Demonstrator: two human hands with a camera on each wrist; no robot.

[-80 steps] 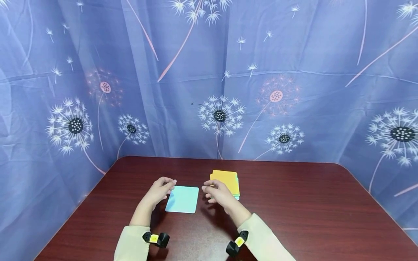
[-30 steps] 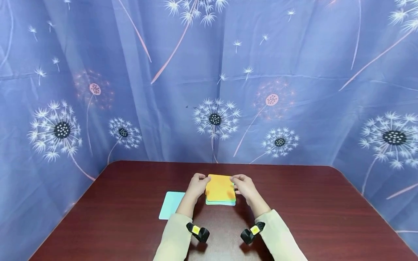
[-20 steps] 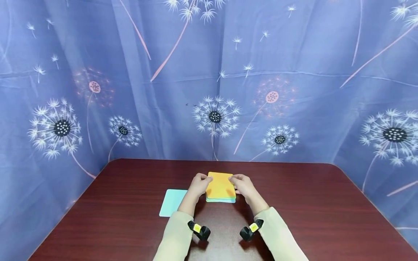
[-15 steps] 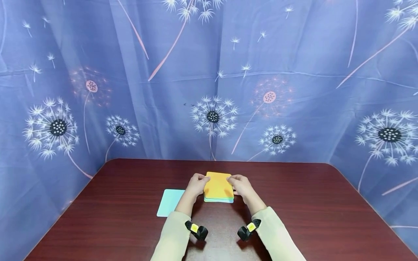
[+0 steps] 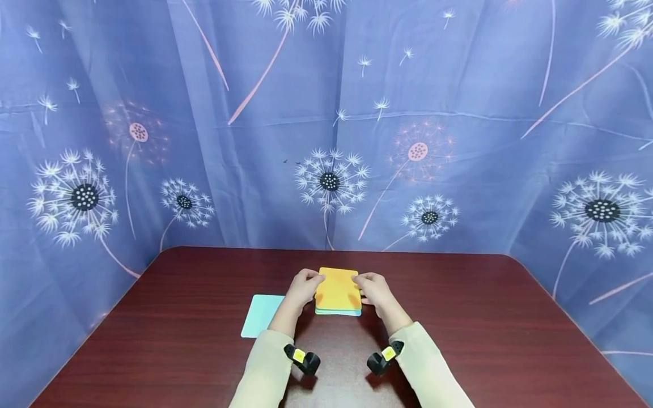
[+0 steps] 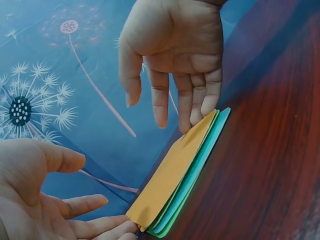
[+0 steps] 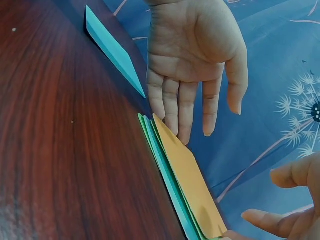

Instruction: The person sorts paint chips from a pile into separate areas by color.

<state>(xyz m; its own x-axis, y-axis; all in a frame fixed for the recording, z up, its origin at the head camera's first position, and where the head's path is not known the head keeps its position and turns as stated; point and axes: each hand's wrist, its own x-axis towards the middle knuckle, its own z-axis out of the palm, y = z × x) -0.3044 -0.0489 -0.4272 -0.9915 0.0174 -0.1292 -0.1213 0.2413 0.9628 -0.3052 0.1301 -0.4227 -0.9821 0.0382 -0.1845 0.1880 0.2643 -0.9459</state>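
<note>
A stack of square cards [image 5: 338, 289], orange-yellow on top with green and light blue edges below, stands between my hands. My left hand [image 5: 304, 286] is at its left side, my right hand [image 5: 374, 289] at its right. In the left wrist view, the straight outer fingers of the right hand [image 6: 175, 50] meet the edge of the card stack [image 6: 167, 180]. The right wrist view shows the left hand [image 7: 192, 60] likewise, fingertips at the opposite edge, thumb and index finger apart from the cards. A single light blue card [image 5: 259, 317] lies left, partly hidden behind my left forearm.
The brown wood-grain table [image 5: 474, 328] ends at a far edge with rounded corners. Behind it and at both sides hangs a blue curtain [image 5: 265, 187] with dandelion prints. A black wrist camera [image 5: 377, 364] is strapped to each sleeve.
My left hand has come from the light blue card to the stack's left side; my right hand has shifted to its right side. The stack now looks more even. Over the last second little moved.
</note>
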